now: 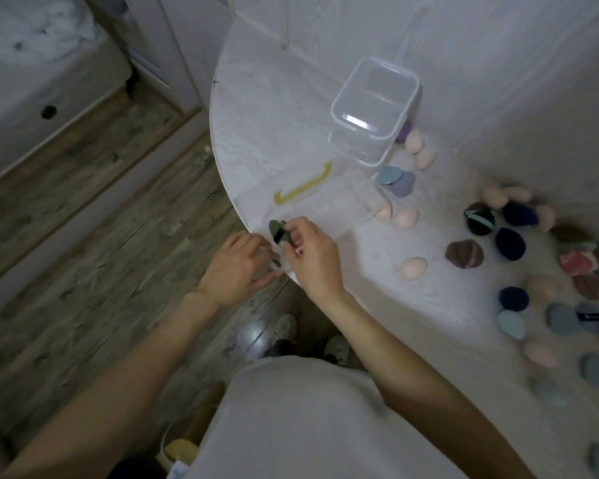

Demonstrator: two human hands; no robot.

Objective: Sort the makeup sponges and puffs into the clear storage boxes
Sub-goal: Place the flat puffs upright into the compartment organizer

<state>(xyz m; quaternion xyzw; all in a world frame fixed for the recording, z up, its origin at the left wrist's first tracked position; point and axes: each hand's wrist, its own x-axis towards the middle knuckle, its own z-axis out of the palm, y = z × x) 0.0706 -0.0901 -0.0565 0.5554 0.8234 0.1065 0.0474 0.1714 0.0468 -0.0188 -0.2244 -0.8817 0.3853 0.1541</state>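
My right hand [308, 250] pinches a dark green puff [278, 230] with a black strap over the near corner of a flat clear storage box [329, 205] that has a yellow handle [303, 184]. My left hand [237, 267] is beside it at the box's near edge with curled fingers; what it holds is hidden. A taller clear box [374, 108] stands empty behind. Pink egg-shaped sponges [414, 267] and dark puffs [464, 253] lie scattered to the right.
The round white table [256, 108] has its edge right at my hands, with wooden floor [101, 209] beyond it on the left. Several blue, grey and red puffs [564, 318] crowd the table's right side. A white wall rises behind the tall box.
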